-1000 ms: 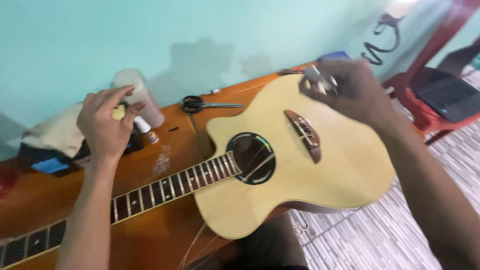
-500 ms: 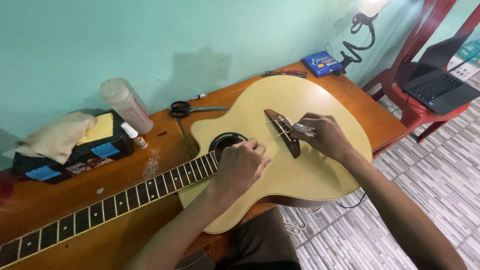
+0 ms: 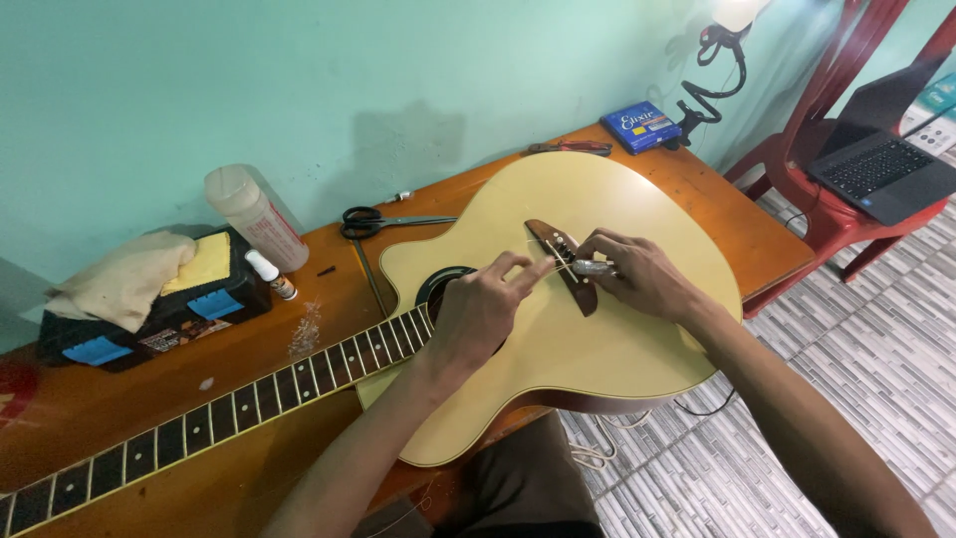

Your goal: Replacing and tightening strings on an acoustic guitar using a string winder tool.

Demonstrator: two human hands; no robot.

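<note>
Acoustic guitar lies flat on the wooden desk, body toward the desk's right end, neck running off to the lower left. Step in hand looks like string work at the bridge: left hand sits over the soundhole w/ thumb and forefinger pinched, apparently on a thin string near the bridge; right hand is closed around a small silvery tool held against the bridge. Next move prob. calls for fine, steady control at the bridge holes, no slip onto the top. Vs half a sec ago: both hands sit about the same, left fingers now reach closer to the bridge; a sec ago they were apart, left by the bottle at the desk's back edge.
</note>
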